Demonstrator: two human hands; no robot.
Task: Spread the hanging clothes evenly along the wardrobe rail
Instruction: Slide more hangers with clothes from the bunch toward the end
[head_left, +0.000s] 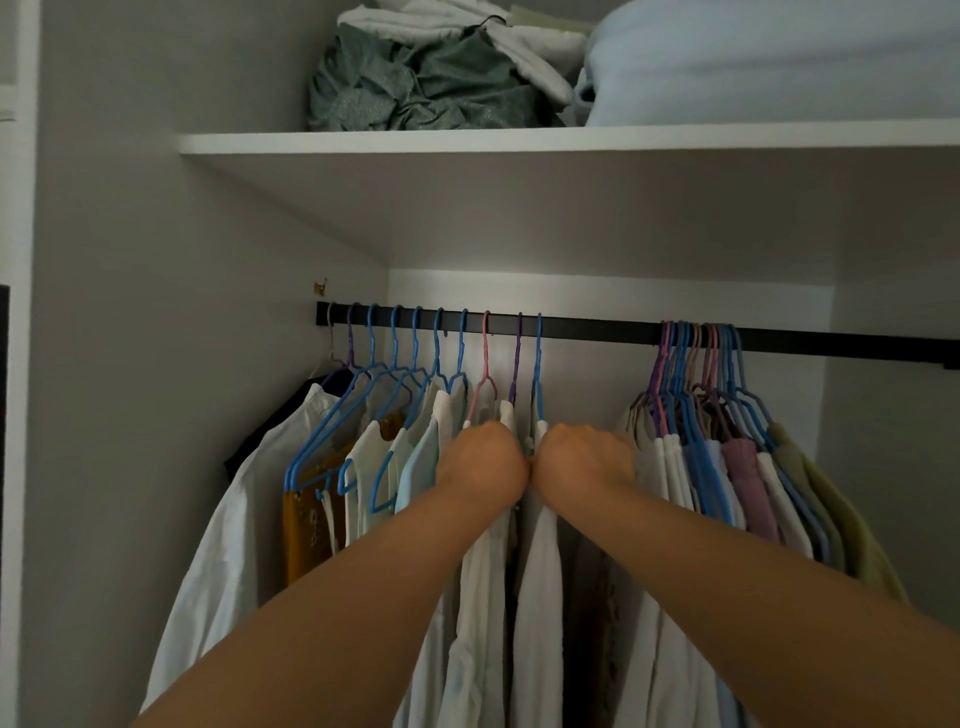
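Black rail (597, 330) runs 9 to 3 o'clock across the wardrobe, under a white shelf (467, 141). Hangers sit in two lots. Left lot (415, 343): ten or so hooks, mostly blue, one pink, two purple, spaced apart from the rail's 9 o'clock end to about mid-rail. Right lot (698, 358): tight bunch of blue, purple and pink hooks pressed together at roughly 2 o'clock. Bare stretch of rail between the two lots.

Clothes: white shirt (234, 519) and a mustard garment (301, 525) at 9 o'clock, pale shirts in the middle, a mauve top (748, 473) and a yellow-green one (841, 499) in the bunch at 3 o'clock.

Left hand (480, 462) is up at the shoulder of the pale shirt under the pink and purple hangers, knuckles toward camera, fingers curled into the fabric. Right hand (587, 460) is just beside it, touching, at the shirt on the last blue hanger (538, 364) of the left lot, fingers likewise curled in. Fingertips of both hidden, so exact hold can't be told beyond gripping cloth at the hanger shoulders.

On the shelf, 12 o'clock: a green bundle (415, 88), white folded cloth (519, 57), a light blue duvet (753, 62).
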